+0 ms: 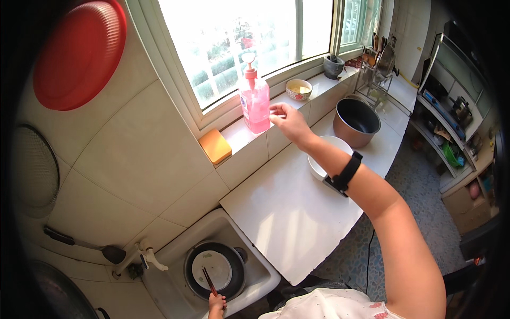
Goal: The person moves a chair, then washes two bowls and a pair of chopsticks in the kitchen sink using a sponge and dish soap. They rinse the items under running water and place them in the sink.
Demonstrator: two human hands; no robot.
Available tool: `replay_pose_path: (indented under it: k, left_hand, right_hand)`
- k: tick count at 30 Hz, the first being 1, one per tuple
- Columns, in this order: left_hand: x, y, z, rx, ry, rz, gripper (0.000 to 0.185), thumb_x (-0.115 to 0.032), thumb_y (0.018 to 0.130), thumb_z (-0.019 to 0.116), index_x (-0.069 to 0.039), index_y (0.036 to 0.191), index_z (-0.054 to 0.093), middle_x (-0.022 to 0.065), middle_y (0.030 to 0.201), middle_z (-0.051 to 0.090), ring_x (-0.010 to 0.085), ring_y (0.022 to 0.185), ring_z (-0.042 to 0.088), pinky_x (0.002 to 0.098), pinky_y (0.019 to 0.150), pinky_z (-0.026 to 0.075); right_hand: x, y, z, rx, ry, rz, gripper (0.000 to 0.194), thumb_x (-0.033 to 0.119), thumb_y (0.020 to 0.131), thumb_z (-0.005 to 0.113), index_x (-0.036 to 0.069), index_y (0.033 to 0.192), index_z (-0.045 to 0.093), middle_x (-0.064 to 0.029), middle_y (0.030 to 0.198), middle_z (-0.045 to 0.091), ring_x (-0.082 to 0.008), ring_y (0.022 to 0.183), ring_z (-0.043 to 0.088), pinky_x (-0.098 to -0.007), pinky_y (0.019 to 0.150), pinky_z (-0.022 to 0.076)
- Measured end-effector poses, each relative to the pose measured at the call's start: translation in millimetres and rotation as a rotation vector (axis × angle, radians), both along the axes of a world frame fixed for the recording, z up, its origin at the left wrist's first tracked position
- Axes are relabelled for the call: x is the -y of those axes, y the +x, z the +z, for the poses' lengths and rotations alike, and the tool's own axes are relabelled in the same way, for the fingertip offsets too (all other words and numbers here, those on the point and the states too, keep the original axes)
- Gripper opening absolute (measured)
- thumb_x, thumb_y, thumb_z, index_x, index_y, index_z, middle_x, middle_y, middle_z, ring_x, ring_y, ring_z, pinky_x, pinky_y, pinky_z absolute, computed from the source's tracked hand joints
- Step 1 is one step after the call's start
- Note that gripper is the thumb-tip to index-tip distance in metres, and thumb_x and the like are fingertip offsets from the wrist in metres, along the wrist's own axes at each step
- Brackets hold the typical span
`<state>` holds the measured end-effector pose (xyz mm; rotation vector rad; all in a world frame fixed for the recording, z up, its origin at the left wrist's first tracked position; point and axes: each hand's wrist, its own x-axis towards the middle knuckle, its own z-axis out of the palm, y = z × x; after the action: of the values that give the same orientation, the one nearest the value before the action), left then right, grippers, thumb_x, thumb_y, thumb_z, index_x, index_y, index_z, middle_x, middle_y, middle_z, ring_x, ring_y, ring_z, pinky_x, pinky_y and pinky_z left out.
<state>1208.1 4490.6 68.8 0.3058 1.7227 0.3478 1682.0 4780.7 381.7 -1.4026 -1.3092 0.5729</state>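
My right hand (287, 121) reaches to the window ledge, its bent fingers beside a pink pump bottle (257, 107); whether they touch it I cannot tell. My left hand (217, 302), at the bottom of the view, grips dark chopsticks (209, 281) with red-brown ends. Their tips are over a white plate (211, 268) with a green pattern, which lies inside a dark round pan (190, 282) in the sink (266, 282). A yellow-orange sponge (215, 146) is on the ledge, left of the bottle. Under my right forearm, partly hidden, a white bowl (316, 169) rests on the counter.
A copper-coloured pot (351, 133) stands on the white counter (291, 223). Farther right is a wire rack (372, 79) with knives and a lid. The ledge also holds a patterned bowl (299, 90) and a stone mortar (333, 67). A tap (153, 260) juts over the sink.
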Motion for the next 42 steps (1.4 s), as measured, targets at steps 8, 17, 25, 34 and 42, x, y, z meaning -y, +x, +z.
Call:
replay_pose_path:
  k: [8,17,25,34,42]
  left_hand:
    - [28.8,1.6,-13.4,-0.048,0.082,-0.027,0.011,-0.002,0.083,0.043,-0.008,0.092,0.044,0.0054,0.064,0.049,0.0099,0.043,0.038,0.0233,0.034,0.03]
    - [73.1,5.9,-21.7,-0.158,0.144,-0.129,0.018,-0.012,0.085,0.049,-0.008,0.103,0.05,-0.0014,0.054,0.043,0.0091,0.038,0.036,0.023,0.033,0.029]
    - [68.7,1.8,-16.4,-0.068,0.334,0.028,0.019,-0.015,0.087,0.051,-0.007,0.103,0.048,0.001,0.062,0.049,0.0092,0.042,0.042,0.024,0.035,0.031]
    - [32.9,36.9,31.1,-0.332,0.645,-0.369,0.031,-0.011,0.085,0.048,-0.001,0.114,0.05,0.0117,0.079,0.06,0.0209,0.069,0.058,0.0317,0.066,0.046]
    - [-8.0,124.0,90.4,-0.383,1.004,-0.751,0.05,-0.011,0.085,0.043,-0.001,0.132,0.028,0.0267,0.111,0.05,0.0415,0.101,0.05,0.0442,0.083,0.042]
  right_hand:
    - [-77.6,-16.2,69.9,0.349,-0.07,-0.268,0.071,0.042,0.067,0.072,0.005,0.121,0.044,-0.0195,0.123,0.039,-0.0309,0.118,0.039,-0.0372,0.099,0.0333]
    - [-110.0,1.0,71.5,0.467,0.024,-0.165,0.03,0.031,0.062,0.072,0.009,0.08,0.063,-0.01,0.087,0.062,-0.023,0.09,0.058,-0.0325,0.082,0.0462]
    - [-34.3,-0.8,74.7,0.481,0.269,-0.092,0.034,0.029,0.058,0.074,0.005,0.078,0.061,-0.011,0.081,0.061,-0.0254,0.087,0.057,-0.0329,0.08,0.0457]
    - [54.4,-39.9,-10.3,0.523,0.203,0.015,0.034,0.031,0.062,0.072,0.001,0.07,0.057,-0.0153,0.074,0.056,-0.0312,0.071,0.057,-0.0366,0.066,0.0471]
    - [78.5,-59.8,-94.7,0.554,-0.014,0.029,0.034,0.027,0.062,0.072,0.003,0.082,0.058,-0.0125,0.082,0.055,-0.0285,0.079,0.056,-0.0362,0.072,0.0473]
